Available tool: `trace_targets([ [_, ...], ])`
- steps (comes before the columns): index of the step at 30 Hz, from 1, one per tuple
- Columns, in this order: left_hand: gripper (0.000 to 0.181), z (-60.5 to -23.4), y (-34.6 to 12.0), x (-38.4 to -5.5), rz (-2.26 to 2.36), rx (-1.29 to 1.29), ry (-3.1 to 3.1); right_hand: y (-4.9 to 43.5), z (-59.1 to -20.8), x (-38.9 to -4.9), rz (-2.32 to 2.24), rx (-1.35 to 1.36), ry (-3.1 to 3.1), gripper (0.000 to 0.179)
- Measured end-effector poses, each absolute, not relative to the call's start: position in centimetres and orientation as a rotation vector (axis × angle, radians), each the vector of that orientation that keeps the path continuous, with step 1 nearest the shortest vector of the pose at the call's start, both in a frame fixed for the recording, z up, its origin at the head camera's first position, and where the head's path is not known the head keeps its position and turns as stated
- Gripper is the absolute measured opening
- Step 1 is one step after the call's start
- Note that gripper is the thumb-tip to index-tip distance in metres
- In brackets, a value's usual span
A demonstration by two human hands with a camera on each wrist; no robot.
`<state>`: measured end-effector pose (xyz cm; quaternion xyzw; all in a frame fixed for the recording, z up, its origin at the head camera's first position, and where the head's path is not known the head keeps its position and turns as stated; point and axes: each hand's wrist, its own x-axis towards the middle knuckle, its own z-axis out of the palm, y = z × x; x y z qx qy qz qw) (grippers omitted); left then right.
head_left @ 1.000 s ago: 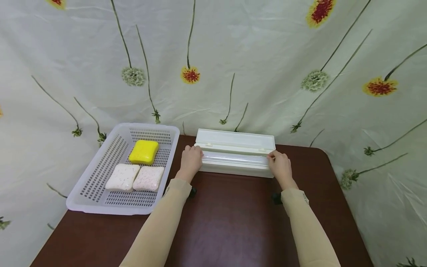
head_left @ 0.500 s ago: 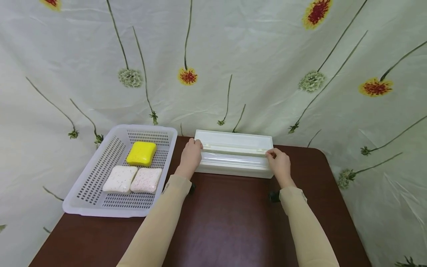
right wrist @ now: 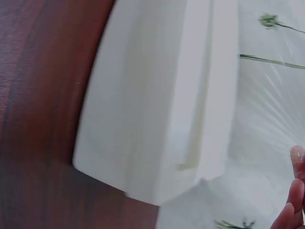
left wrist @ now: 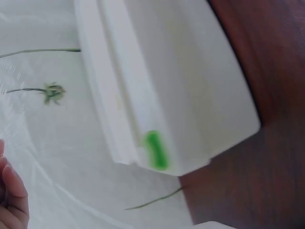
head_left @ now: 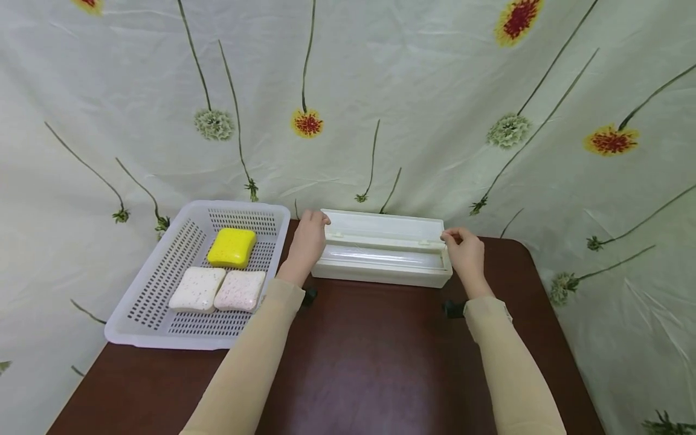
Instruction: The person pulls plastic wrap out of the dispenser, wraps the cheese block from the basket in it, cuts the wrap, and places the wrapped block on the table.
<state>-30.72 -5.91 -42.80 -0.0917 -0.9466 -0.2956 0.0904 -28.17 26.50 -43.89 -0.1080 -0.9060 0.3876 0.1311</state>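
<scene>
A long white cling film dispenser (head_left: 380, 277) stands at the back of the table, its lid (head_left: 383, 223) raised. Inside lies a shiny roll of clear cling film (head_left: 380, 257). My left hand (head_left: 307, 244) is at the dispenser's left end, fingers curled, pinching the film's edge. At the right end, my right hand (head_left: 464, 254) pinches the other corner between thumb and fingertips. In the right wrist view, creases in the stretched film (right wrist: 276, 105) fan out from the fingertips (right wrist: 297, 153). Fine film creases also show above the left fingers (left wrist: 14, 183) in the left wrist view.
On the left stands a white perforated plastic basket (head_left: 147, 266) holding a yellow sponge (head_left: 232, 248), a speckled white sponge (head_left: 197, 289) and a pinkish one (head_left: 240, 290). A flowered cloth (head_left: 348, 90) hangs behind the dark brown table (head_left: 370, 356).
Both hands have lifted from the roll toward the raised lid and moved slightly apart, drawing the film's edge with them. The dispenser and basket stay put.
</scene>
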Motion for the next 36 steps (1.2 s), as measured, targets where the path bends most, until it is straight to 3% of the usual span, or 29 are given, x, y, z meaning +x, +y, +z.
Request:
trace_targets([
  [36, 0.029, -28.5, -6.6, -30.8, -0.919, -0.465, -2.466, 26.6, -29.9, -26.9, 1.163, -0.086, -2.232, 0.024],
])
